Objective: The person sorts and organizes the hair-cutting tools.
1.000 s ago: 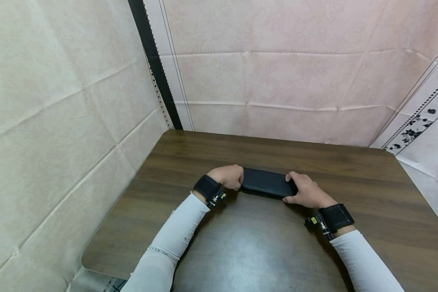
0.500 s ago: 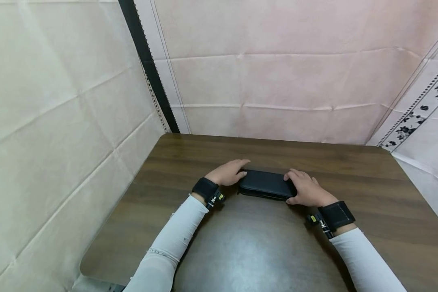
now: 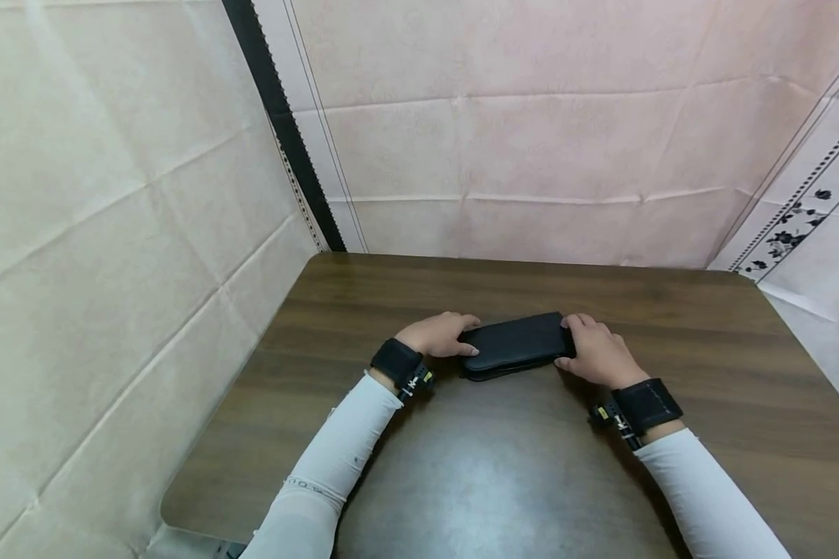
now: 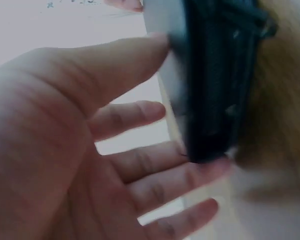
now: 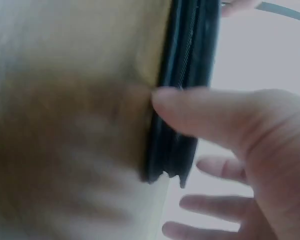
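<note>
A black zip wallet (image 3: 513, 343) lies slantwise between both hands over the wooden table, its right end turned toward the back. My right hand (image 3: 601, 351) grips that end, with the thumb on the near edge and the fingers at the far side. In the right wrist view, the thumb crosses the zipped edge of the wallet (image 5: 182, 60). At the left end, my left hand (image 3: 439, 335) touches the wallet with its thumb on top. The left wrist view shows its fingers spread and fairly straight, some fingertips against the wallet's end (image 4: 210, 100). Blur hides the exact contact.
The brown wooden table (image 3: 308, 419) extends around the hands, with rounded corners. Pale cloth walls (image 3: 531, 155) stand behind it and on the left. A floral border (image 3: 790, 233) runs down the right-hand cloth.
The wallet has turned, its right end swinging away toward the back along with my right hand. My left hand has gone from curled at the end to spread fingers, thumb on top.
</note>
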`<action>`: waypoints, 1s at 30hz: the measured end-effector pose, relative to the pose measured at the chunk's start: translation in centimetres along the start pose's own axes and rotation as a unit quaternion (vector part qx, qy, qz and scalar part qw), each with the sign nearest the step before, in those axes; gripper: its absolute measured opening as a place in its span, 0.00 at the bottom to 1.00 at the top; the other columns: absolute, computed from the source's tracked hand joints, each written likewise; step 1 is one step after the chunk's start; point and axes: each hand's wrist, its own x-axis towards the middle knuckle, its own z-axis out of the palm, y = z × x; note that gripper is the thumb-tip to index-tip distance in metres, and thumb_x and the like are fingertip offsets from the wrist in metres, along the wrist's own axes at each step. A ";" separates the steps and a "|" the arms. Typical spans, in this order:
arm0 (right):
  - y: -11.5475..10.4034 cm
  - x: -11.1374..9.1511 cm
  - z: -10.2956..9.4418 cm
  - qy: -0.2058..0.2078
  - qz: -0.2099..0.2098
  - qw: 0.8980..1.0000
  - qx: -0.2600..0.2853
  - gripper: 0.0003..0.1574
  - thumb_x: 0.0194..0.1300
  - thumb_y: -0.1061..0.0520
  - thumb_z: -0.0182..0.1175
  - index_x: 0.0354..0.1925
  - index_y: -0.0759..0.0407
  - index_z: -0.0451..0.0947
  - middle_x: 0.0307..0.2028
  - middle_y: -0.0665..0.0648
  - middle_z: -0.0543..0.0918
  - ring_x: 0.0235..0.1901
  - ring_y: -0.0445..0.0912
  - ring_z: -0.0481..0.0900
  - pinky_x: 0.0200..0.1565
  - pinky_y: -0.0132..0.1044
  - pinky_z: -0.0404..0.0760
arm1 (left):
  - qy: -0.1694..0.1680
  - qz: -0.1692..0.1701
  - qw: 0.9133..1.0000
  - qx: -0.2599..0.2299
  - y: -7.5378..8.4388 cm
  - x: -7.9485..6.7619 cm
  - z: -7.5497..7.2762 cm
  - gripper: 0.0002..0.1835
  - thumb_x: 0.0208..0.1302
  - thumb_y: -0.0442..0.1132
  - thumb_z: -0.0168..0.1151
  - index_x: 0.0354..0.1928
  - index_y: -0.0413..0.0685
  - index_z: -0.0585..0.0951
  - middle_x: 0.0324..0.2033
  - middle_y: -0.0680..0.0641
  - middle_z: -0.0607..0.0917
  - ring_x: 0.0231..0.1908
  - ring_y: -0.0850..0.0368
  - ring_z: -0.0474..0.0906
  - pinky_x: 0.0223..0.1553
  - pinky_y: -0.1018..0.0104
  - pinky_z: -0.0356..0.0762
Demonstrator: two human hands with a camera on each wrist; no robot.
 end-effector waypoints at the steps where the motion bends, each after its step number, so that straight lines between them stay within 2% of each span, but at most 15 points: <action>1: 0.0 0.0 0.0 0.004 0.008 1.000 0.000 0.43 0.56 0.48 0.69 0.62 0.65 0.63 0.61 0.72 0.68 0.54 0.67 0.72 0.46 0.66 0.72 | -0.004 -0.003 1.000 0.002 0.2 -0.1 -0.1 0.35 0.66 0.58 0.57 0.72 0.55 0.62 0.68 0.50 0.69 0.65 0.55 0.66 0.63 0.58 0.67; 5: -0.3 0.1 0.2 0.011 0.038 0.999 -0.003 0.41 0.58 0.48 0.68 0.61 0.68 0.63 0.56 0.73 0.71 0.51 0.68 0.73 0.43 0.65 0.74 | -0.023 -0.015 1.000 0.014 1.5 -0.5 -0.1 0.40 0.63 0.60 0.59 0.73 0.52 0.60 0.64 0.48 0.73 0.58 0.57 0.73 0.58 0.60 0.72; 9: -0.6 0.2 0.1 0.007 0.046 0.999 -0.010 0.40 0.58 0.47 0.68 0.58 0.69 0.66 0.50 0.71 0.75 0.47 0.65 0.76 0.39 0.59 0.76 | -0.041 -0.025 0.998 0.032 3.3 -1.1 -0.1 0.43 0.62 0.62 0.60 0.74 0.53 0.58 0.61 0.48 0.76 0.53 0.58 0.75 0.54 0.61 0.73; 14: -0.9 0.3 0.1 -0.005 0.048 0.999 -0.018 0.31 0.58 0.47 0.68 0.49 0.66 0.70 0.41 0.66 0.77 0.38 0.60 0.77 0.31 0.51 0.76 | -0.058 -0.027 0.995 0.075 5.7 -1.8 0.4 0.43 0.63 0.64 0.56 0.75 0.57 0.55 0.63 0.48 0.74 0.54 0.58 0.75 0.55 0.63 0.72; 16: -1.0 0.3 0.1 -0.008 0.048 0.999 -0.023 0.29 0.58 0.47 0.68 0.47 0.66 0.71 0.40 0.66 0.77 0.38 0.60 0.77 0.30 0.51 0.76 | -0.063 -0.020 0.993 0.093 6.6 -2.1 0.8 0.43 0.64 0.64 0.55 0.75 0.57 0.54 0.63 0.48 0.74 0.54 0.59 0.75 0.54 0.64 0.73; 19: -1.2 0.1 0.1 -0.009 0.047 0.998 -0.034 0.29 0.59 0.47 0.67 0.49 0.68 0.72 0.44 0.69 0.77 0.40 0.61 0.77 0.33 0.55 0.78 | -0.069 -0.006 0.992 0.109 7.8 -2.5 1.4 0.42 0.64 0.64 0.54 0.75 0.58 0.54 0.61 0.47 0.77 0.49 0.59 0.78 0.51 0.65 0.74; 22: -1.6 -0.1 0.2 -0.010 0.039 0.999 -0.036 0.29 0.60 0.48 0.66 0.50 0.68 0.74 0.46 0.70 0.76 0.41 0.61 0.77 0.35 0.56 0.78 | -0.075 0.001 0.990 0.115 8.7 -3.0 1.8 0.44 0.62 0.65 0.56 0.75 0.58 0.54 0.58 0.47 0.79 0.46 0.59 0.79 0.47 0.65 0.75; 27: -2.7 -0.3 0.5 -0.024 0.021 0.999 -0.016 0.22 0.61 0.48 0.66 0.45 0.63 0.78 0.41 0.64 0.76 0.36 0.55 0.76 0.32 0.53 0.77 | -0.079 0.007 0.988 0.133 9.6 -3.5 2.0 0.52 0.52 0.67 0.65 0.74 0.57 0.54 0.55 0.49 0.81 0.41 0.61 0.79 0.42 0.67 0.75; 30: -3.0 -0.3 0.7 -0.027 0.008 1.000 -0.010 0.17 0.61 0.50 0.66 0.42 0.61 0.79 0.39 0.62 0.75 0.34 0.54 0.74 0.30 0.50 0.75 | -0.072 0.014 0.987 0.146 9.8 -3.4 2.1 0.53 0.47 0.65 0.70 0.72 0.56 0.57 0.51 0.49 0.82 0.38 0.62 0.78 0.39 0.67 0.75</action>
